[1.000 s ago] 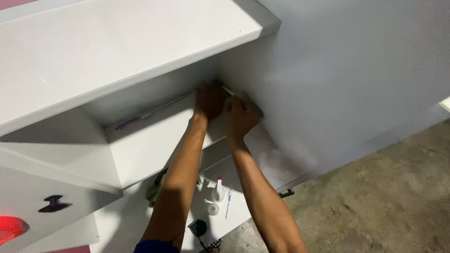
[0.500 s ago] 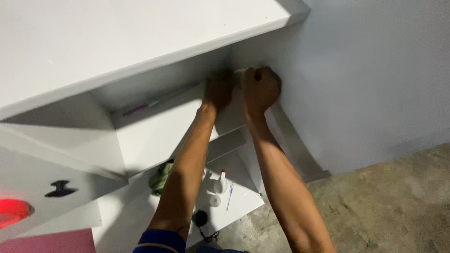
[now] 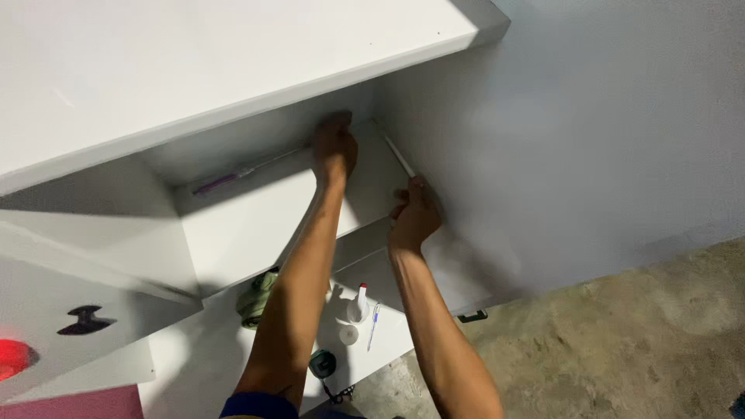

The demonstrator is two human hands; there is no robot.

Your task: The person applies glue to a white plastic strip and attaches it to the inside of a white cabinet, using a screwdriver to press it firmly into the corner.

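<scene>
1. Hands both up inside white cabinet (image 3: 256, 225), under its top panel (image 3: 194, 62).
2. L hand (image 3: 334, 147) at approx 12 o'clock of view, palm pressed flat on back of shelf, fingers spread a bit; nothing gripped that I can see.
3. R hand (image 3: 414, 219) at 4 o'clock from L hand, apart from it, fingers curled at lower end of thin white strip (image 3: 396, 155) along shelf's R edge by grey wall (image 3: 590, 140). Can't tell if I'm pinching the strip or just touching it.
4. Strip runs from my R fingers up toward 11 o'clock.
5. Purple pen-like item (image 3: 221, 182) lies on shelf at 9 o'clock of L hand, well apart.
6. Lower shelf at 6 o'clock: spray bottle (image 3: 355, 310), green cloth (image 3: 254, 299), blue pen (image 3: 374, 322).
</scene>
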